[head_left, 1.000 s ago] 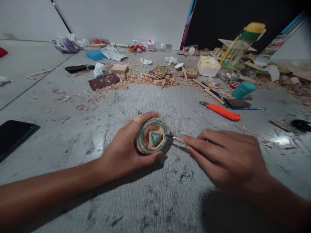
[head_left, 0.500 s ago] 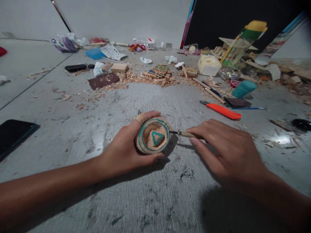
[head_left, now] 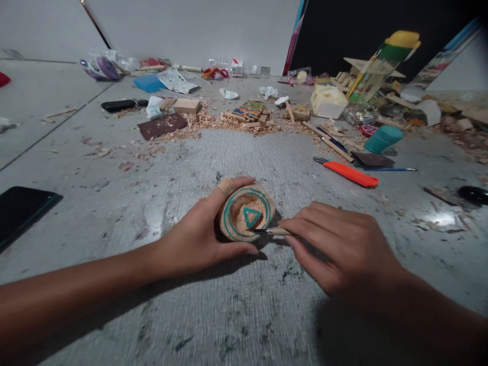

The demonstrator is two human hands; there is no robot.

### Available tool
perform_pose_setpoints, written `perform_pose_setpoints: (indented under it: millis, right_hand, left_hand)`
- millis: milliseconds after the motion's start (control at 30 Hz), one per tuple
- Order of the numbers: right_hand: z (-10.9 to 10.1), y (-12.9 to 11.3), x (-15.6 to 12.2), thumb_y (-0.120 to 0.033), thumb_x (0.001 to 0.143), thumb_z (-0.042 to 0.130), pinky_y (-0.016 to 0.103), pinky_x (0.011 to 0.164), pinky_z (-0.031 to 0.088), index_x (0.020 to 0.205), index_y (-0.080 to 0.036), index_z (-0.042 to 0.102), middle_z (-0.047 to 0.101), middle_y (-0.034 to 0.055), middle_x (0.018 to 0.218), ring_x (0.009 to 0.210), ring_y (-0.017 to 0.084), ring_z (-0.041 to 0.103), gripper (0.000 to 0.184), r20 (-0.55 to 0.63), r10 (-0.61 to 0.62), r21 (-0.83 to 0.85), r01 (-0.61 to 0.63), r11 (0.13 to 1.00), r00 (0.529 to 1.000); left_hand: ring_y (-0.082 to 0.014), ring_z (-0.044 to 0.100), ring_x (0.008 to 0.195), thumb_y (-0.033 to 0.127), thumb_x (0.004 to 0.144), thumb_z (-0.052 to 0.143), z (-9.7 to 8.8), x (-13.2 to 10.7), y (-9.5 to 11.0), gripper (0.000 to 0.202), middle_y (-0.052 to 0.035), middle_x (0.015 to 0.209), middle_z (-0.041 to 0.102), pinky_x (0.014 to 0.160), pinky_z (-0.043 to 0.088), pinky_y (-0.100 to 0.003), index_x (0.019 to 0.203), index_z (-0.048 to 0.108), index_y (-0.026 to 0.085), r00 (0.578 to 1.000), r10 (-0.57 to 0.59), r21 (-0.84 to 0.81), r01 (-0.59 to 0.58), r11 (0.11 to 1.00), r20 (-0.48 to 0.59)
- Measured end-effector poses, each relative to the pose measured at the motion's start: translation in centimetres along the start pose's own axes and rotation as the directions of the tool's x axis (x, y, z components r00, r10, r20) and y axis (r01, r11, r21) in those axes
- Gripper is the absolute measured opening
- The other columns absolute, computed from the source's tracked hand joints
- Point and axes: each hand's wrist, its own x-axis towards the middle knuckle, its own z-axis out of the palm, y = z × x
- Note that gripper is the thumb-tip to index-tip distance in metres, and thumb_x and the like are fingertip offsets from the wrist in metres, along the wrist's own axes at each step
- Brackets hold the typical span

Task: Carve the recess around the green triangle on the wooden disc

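My left hand (head_left: 202, 229) is wrapped round the side of a round wooden piece (head_left: 225, 223), propping it tilted on the floor. Turquoise rings run along the rim of this piece, and a raised triangle with a turquoise outline stands in its carved hollow, which has light wood chips in it. A tan band goes round one finger of that hand. Pinched in my right hand (head_left: 335, 244) is a slim carving chisel (head_left: 280, 231) with a pale handle, a short metal collar and a dark tip. That tip touches the near rim, below the triangle.
An orange utility knife (head_left: 351, 174) lies at the right, near a turquoise cylinder (head_left: 383, 139). Wood shavings (head_left: 213, 122), a dark sandpaper sheet (head_left: 162, 126) and a wood block (head_left: 186, 106) are farther back. A black phone (head_left: 26, 211) rests at the left.
The chisel tip has gone from the right rim of the wooden piece to its near rim, as my right hand moved left and nearer. The piece has shifted slightly right.
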Motion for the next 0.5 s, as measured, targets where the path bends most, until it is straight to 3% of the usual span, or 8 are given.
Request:
perform_pose_setpoints:
  millis: [200,367,500]
  right_hand:
    - [-0.13,0.13,-0.06,-0.014,0.096,0.056,0.033,0.064,0.041,0.104,-0.013,0.072,0.069,0.0037,0.083,0.073,0.016,0.060,0.018,-0.009,-0.002,-0.015,0.001,1.000,1.000]
    - [-0.30,-0.13,-0.14,-0.015,0.096,0.057,0.032,0.062,0.039,0.102,-0.016,0.074,0.072,0.0030,0.082,0.070,0.015,0.060,0.019,0.009,-0.014,-0.038,0.015,0.999,1.000]
    - [-0.55,-0.30,-0.18,-0.017,0.096,0.056,0.032,0.057,0.035,0.098,-0.019,0.076,0.072,0.0006,0.078,0.061,0.012,0.058,0.021,0.025,-0.024,-0.069,0.026,0.997,0.999]
  left_hand:
    - [-0.0229,0.066,0.119,0.028,0.085,0.079,0.00,-0.04,0.12,0.082,-0.0055,0.135,0.062,0.105,0.054,-0.038,0.150,0.029,0.031,0.998,0.015,-0.001,-0.015,1.000,0.053]
    - [-0.0254,0.067,0.113,0.035,0.076,0.084,0.05,0.14,-0.02,0.079,-0.0073,0.127,0.061,0.092,0.059,-0.039,0.136,0.034,0.028,0.999,0.017,0.095,-0.020,0.995,0.040]
    - [-0.0313,0.064,0.120,0.039,0.069,0.086,0.07,0.25,-0.29,0.082,-0.0119,0.137,0.056,0.094,0.058,-0.045,0.133,0.037,0.027,0.996,0.073,0.222,-0.084,0.971,0.057]
